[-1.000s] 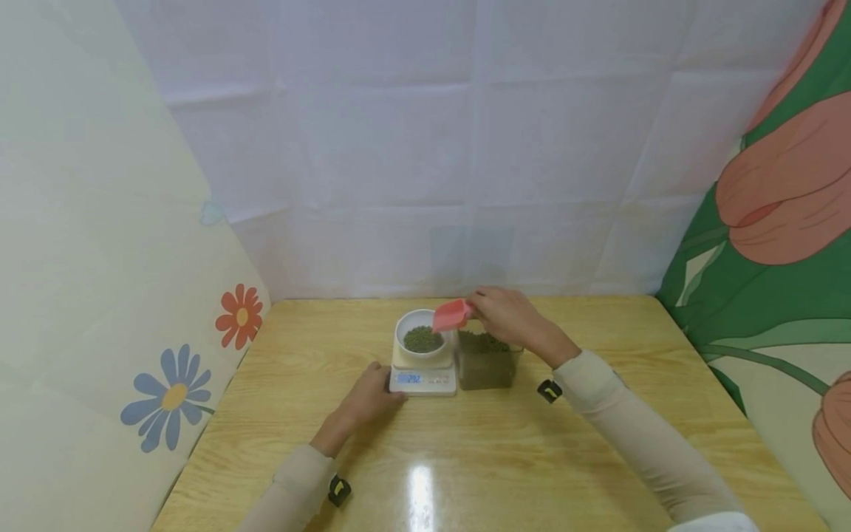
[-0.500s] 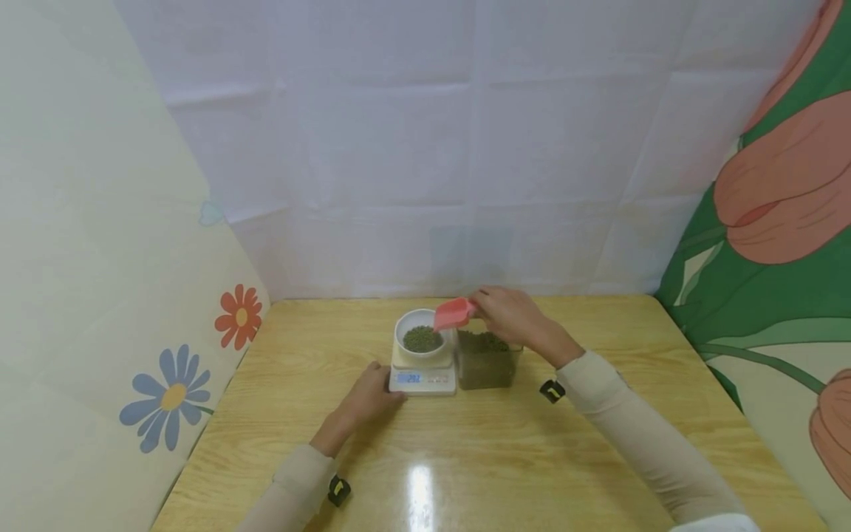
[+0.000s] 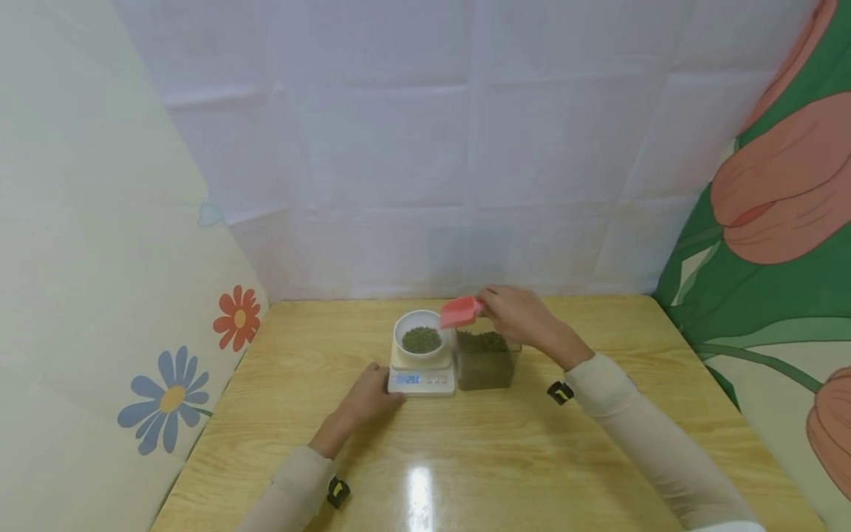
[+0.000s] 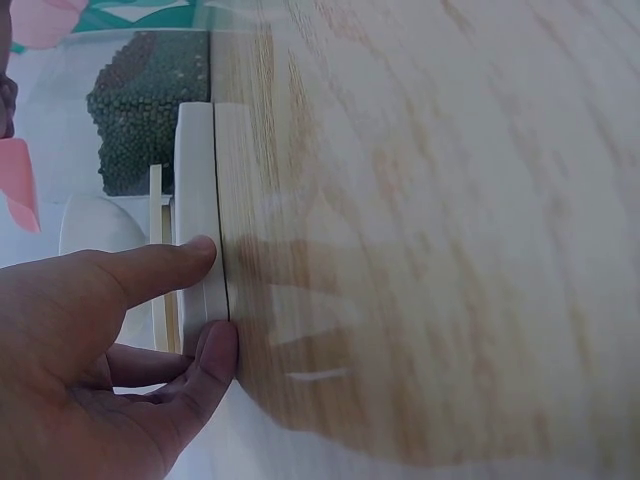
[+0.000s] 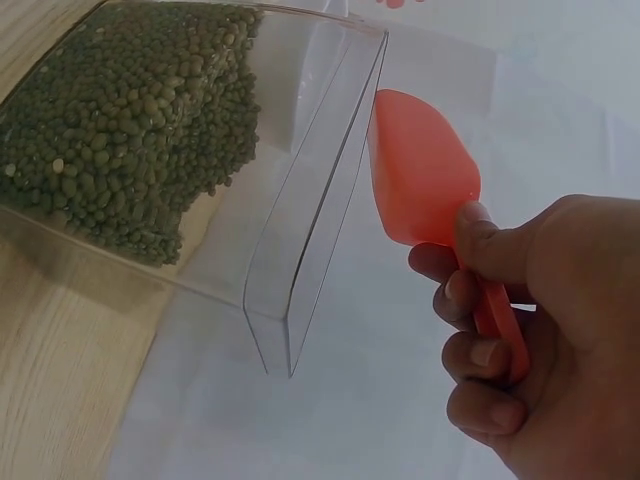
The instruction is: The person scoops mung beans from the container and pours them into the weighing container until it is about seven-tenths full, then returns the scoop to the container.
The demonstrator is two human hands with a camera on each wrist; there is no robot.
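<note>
My right hand (image 3: 518, 314) grips the handle of a small red scoop (image 5: 425, 165), its fingers curled round it. In the head view the scoop is raised above the gap between a white bowl (image 3: 404, 326) and a clear box (image 3: 485, 371) of green beans (image 5: 130, 120). The bowl, with some green beans (image 3: 421, 340) in it, sits on a white kitchen scale (image 3: 425, 386) whose blue display is lit. My left hand (image 4: 110, 350) holds the scale's near left corner, thumb against the front edge and fingers round the side.
The clear box stands right beside the scale's right side. Behind them a white cloth (image 3: 372, 185) hangs at the far edge of the wooden table (image 3: 532, 458). Flower-printed panels rise on the left (image 3: 80, 258) and right (image 3: 784, 310).
My right hand has drawn the scoop slightly right, away from over the bowl. The scale's displayed figure has changed. The left hand stays at the scale's corner.
</note>
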